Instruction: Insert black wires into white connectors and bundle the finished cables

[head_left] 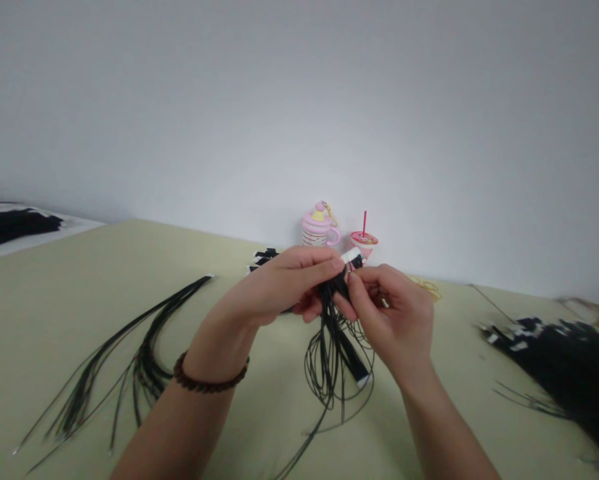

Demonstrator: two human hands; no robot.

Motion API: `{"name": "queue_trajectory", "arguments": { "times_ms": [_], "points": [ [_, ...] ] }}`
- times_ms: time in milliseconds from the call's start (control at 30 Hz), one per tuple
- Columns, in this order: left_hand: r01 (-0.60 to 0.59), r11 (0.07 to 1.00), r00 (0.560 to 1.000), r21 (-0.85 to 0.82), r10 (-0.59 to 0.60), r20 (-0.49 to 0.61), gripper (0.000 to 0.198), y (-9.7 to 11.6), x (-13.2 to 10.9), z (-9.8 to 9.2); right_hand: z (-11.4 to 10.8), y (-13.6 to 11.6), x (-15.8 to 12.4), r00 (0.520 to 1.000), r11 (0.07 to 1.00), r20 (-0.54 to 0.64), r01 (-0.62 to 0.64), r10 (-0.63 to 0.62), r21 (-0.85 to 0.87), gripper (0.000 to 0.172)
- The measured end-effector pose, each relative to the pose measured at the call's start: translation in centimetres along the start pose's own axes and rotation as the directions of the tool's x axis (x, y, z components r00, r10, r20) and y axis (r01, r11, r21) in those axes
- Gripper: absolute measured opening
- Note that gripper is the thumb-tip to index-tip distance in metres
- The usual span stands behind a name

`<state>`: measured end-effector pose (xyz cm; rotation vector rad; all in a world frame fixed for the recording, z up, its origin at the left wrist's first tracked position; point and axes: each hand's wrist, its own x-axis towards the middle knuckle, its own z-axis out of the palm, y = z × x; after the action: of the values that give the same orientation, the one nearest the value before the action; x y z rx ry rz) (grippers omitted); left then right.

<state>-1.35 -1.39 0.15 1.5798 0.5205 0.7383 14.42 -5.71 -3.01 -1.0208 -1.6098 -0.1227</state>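
My left hand (284,283) and my right hand (389,313) meet over the middle of a pale yellow table (79,280). Both are closed in a pinch on one bundle of thin black cords (332,347). The bundle has a white tag (352,255) at its top, right at my fingertips. Its cords hang down in loops between my wrists and touch the table. A brown beaded bracelet (206,380) sits on my left wrist.
Loose black cords (124,360) fan out on the table at the left. A big heap of black cords with white tags (559,353) lies at the right. A pink cup-shaped charm (318,227) and a small pink cup with a red straw (364,239) stand by the white wall.
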Motion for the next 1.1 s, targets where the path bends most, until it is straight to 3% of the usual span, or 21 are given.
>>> {"name": "queue_trajectory", "arguments": {
  "times_ms": [133,267,433,600,733,833,1000,1100],
  "points": [
    [0.001,0.996,0.999,-0.085,-0.004,-0.033,0.022,0.0,0.5,0.2,-0.8,0.7,0.5,0.997,0.999,0.060,-0.040,0.039,0.015,0.010],
    [-0.042,0.990,0.991,-0.132,0.025,-0.131,0.021,0.2,0.5,-0.5,-2.4,2.4,1.3,0.974,0.983,0.176,-0.160,0.142,0.088,0.009],
    [-0.125,0.987,0.965,-0.097,0.098,-0.245,0.021,0.5,0.1,-1.7,-4.7,4.1,2.2,0.971,0.972,-0.092,-0.213,0.222,0.101,0.008],
    [-0.070,0.997,0.957,0.019,0.073,-0.279,0.021,-0.1,0.5,-1.6,-5.6,4.1,2.6,0.934,0.948,-0.175,-0.294,0.312,0.122,0.010],
    [-0.048,0.998,0.984,-0.031,0.042,-0.173,0.022,0.1,0.3,-1.4,-5.6,4.3,2.7,0.906,0.933,-0.231,-0.329,0.355,0.144,0.011],
    [-0.100,0.986,0.990,-0.137,0.084,-0.117,0.023,0.5,-0.1,-1.5,-5.1,4.9,2.7,0.915,0.937,-0.212,-0.315,0.342,0.153,0.014],
    [-0.212,0.955,0.932,-0.209,0.133,-0.339,0.017,0.9,-0.1,-2.2,-4.2,5.6,2.8,0.947,0.948,-0.094,-0.298,0.309,0.109,0.017],
    [-0.239,0.953,0.901,-0.185,0.146,-0.409,0.014,0.6,0.1,-2.8,-4.2,5.3,2.8,0.943,0.948,-0.112,-0.303,0.313,0.095,0.017]
  ]
}}
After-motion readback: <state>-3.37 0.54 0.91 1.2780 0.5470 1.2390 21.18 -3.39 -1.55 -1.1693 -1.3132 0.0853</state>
